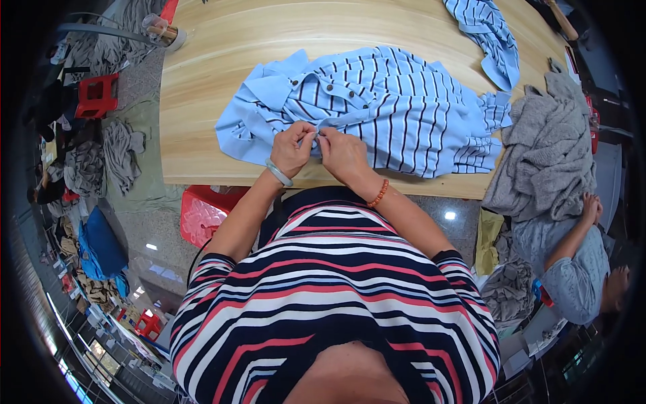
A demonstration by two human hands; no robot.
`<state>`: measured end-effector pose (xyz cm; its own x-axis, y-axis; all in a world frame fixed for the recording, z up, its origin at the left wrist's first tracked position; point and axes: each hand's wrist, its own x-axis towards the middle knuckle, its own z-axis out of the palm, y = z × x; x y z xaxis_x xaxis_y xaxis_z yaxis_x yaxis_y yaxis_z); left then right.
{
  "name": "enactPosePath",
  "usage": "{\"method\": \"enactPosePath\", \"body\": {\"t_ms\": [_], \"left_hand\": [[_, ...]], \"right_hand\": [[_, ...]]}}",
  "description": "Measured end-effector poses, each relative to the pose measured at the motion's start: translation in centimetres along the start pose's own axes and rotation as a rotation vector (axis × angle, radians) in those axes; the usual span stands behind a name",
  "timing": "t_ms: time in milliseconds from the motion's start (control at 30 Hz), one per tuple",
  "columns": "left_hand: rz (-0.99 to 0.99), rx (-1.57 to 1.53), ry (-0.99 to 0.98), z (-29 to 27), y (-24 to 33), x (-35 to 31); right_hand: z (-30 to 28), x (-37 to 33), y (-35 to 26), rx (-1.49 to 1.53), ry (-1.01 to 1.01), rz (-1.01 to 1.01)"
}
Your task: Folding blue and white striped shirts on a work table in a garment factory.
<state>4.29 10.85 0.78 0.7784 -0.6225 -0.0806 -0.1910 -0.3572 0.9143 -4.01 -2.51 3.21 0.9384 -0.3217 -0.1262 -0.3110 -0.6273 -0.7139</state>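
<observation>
A light blue knit cardigan (pixel 417 114) with dark and white stripes lies spread on the wooden table in front of me. Several dark buttons run along its plain blue front band, and its collar points to the left. At the band's near end, my left hand (pixel 293 148) pinches the fabric between thumb and fingers. Right beside it, my right hand (pixel 342 153) pinches the same edge, the fingertips of both hands almost touching. What exactly sits between the fingertips is too small to make out.
A second blue striped garment (pixel 488 40) lies at the table's far right. Grey knitwear (pixel 548 141) is heaped over the right edge, near a person in a grey top (pixel 572 269). A red stool (pixel 205 214) stands under the near left edge. A clear cup (pixel 163 32) sits at the far left corner.
</observation>
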Motion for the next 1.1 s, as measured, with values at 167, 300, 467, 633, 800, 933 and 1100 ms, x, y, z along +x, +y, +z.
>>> {"method": "enactPosePath", "body": {"t_ms": [167, 300, 467, 633, 800, 933, 1100], "left_hand": [[0.181, 0.082, 0.066, -0.7, -0.9, -0.8], [-0.009, 0.106, 0.052, -2.8, -2.6, -0.8], [-0.124, 0.06, 0.268, -4.8, -6.3, 0.6], [0.101, 0.206, 0.236, -4.9, -2.1, 1.1], [-0.239, -0.261, 0.067, -5.3, -1.8, 0.3], [-0.212, -0.29, 0.057, -4.9, -2.2, 0.0], [-0.181, -0.286, 0.056, -4.2, -1.5, -0.6]], "right_hand": [[-1.2, 0.6, 2.4, 0.023, -0.012, 0.01], [-4.6, -0.1, 2.5, 0.169, -0.274, 0.008], [-9.2, -5.1, 1.8, 0.207, -0.202, 0.006], [-10.0, -5.1, 0.4, 0.297, -0.164, 0.141], [-6.7, -3.4, -0.8, 0.28, -0.13, 0.003], [-4.9, -1.8, -1.4, 0.236, -0.077, -0.063], [-3.8, -0.6, -1.4, 0.083, -0.059, -0.104]]}}
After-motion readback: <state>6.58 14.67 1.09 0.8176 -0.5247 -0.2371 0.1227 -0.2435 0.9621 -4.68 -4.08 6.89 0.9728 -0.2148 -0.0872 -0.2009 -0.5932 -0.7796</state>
